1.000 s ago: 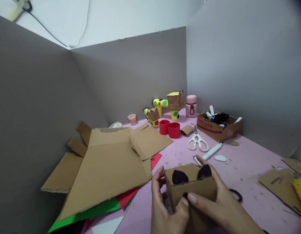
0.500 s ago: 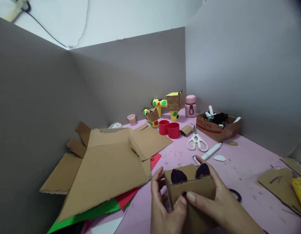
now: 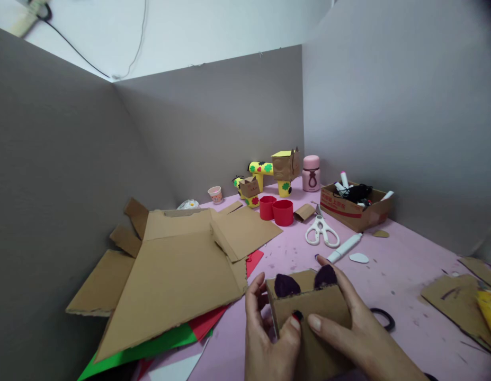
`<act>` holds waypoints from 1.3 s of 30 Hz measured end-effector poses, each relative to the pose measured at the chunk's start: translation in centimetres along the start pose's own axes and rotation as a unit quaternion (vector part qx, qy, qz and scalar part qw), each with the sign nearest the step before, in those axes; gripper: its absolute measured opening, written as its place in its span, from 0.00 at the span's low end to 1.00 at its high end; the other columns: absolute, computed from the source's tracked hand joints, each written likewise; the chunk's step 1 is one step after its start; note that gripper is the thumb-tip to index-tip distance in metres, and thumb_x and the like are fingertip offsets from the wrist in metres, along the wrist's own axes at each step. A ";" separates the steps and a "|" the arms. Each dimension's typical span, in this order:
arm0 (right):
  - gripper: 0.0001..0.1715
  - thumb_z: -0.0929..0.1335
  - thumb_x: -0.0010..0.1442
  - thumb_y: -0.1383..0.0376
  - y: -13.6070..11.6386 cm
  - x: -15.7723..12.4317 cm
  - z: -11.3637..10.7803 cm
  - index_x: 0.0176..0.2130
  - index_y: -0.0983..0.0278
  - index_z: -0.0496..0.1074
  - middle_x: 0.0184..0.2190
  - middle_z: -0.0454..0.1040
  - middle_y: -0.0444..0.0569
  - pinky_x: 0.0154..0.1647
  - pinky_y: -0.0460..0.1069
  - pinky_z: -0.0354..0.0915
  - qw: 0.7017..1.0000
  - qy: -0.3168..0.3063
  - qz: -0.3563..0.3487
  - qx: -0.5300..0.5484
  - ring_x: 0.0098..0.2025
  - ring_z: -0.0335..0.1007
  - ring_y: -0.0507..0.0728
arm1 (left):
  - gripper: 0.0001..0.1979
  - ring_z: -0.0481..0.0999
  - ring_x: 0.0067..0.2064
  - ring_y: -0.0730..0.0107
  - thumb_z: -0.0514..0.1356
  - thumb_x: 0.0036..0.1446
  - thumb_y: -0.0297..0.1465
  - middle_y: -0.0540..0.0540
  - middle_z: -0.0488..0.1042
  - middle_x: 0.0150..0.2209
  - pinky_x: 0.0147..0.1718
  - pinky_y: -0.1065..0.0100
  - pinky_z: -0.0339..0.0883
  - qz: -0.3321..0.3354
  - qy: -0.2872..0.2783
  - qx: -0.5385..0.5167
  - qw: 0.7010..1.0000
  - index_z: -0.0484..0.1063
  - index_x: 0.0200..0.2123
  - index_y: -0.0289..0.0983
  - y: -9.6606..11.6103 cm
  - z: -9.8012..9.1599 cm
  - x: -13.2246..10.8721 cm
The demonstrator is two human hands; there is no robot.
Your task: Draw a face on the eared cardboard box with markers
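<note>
Between my two hands is a small cardboard box with two dark, rounded, ear-like pieces on its upper edge. My left hand wraps its left side, the thumb on the front face at a small black and red piece. My right hand grips the right side, its thumb lying on the front just right of that piece. The box's lower part runs out of view. Just beyond my right fingers lies a white marker, with white-handled scissors behind it.
Large cardboard sheets lie at left over green paper and red paper. Red rings, yellow spotted animal figures, a pink bottle and a box of markers stand toward the back. Cardboard scraps lie at right.
The box and both hands have shifted slightly left. My thumbs have moved apart, so more of the small black and red piece shows between them.
</note>
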State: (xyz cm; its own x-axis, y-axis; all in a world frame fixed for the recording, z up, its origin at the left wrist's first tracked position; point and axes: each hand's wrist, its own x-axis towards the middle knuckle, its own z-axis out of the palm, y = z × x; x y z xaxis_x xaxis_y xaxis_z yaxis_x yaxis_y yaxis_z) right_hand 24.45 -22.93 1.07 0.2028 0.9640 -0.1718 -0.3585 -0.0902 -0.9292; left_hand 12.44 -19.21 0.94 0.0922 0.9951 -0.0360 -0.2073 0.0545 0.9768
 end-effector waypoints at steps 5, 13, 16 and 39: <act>0.64 0.75 0.45 0.51 0.4 0.3 -0.1 0.66 0.54 0.36 0.44 0.78 0.52 0.48 0.60 0.68 1.000 -0.003 -0.002 0.010 0.44 0.77 0.66 | 0.35 0.71 0.51 0.48 0.61 0.42 0.35 0.31 0.63 0.56 0.46 0.56 0.66 0.001 0.008 0.014 1.000 0.56 0.55 0.34 0.3 0.3 -0.2; 0.63 0.76 0.45 0.56 0.3 0.4 0.2 0.65 0.56 0.38 0.45 0.77 0.53 0.46 0.58 0.70 1.000 0.017 -0.012 0.008 0.43 0.78 0.65 | 0.35 0.71 0.52 0.48 0.62 0.42 0.35 0.30 0.65 0.56 0.48 0.56 0.66 0.015 0.010 0.031 0.999 0.56 0.55 0.34 0.1 0.3 -0.6; 0.62 0.76 0.45 0.57 0.4 0.5 0.1 0.65 0.56 0.39 0.49 0.75 0.55 0.47 0.59 0.69 0.999 0.026 -0.026 -0.015 0.44 0.77 0.65 | 0.36 0.72 0.51 0.50 0.62 0.43 0.37 0.31 0.63 0.57 0.47 0.58 0.67 0.014 -0.004 0.006 1.000 0.55 0.56 0.35 -0.2 0.1 -0.5; 0.50 0.69 0.52 0.45 0.3 0.4 -1.1 0.65 0.55 0.47 0.62 0.60 0.53 0.59 0.56 0.60 0.998 0.029 -0.037 -0.033 0.64 0.55 0.65 | 0.31 0.74 0.51 0.43 0.65 0.43 0.38 0.30 0.72 0.52 0.47 0.52 0.68 -0.025 0.019 -0.089 0.996 0.62 0.51 0.34 -1.1 -1.3 2.0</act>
State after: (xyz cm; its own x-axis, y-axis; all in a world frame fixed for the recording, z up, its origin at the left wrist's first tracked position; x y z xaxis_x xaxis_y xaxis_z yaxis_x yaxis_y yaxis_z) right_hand 25.46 -22.82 0.39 0.2806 0.9525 -0.1181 -0.2803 -0.0364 -0.9592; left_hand 11.60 -17.19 -0.46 0.0696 0.9931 -0.0946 -0.3722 0.1138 0.9212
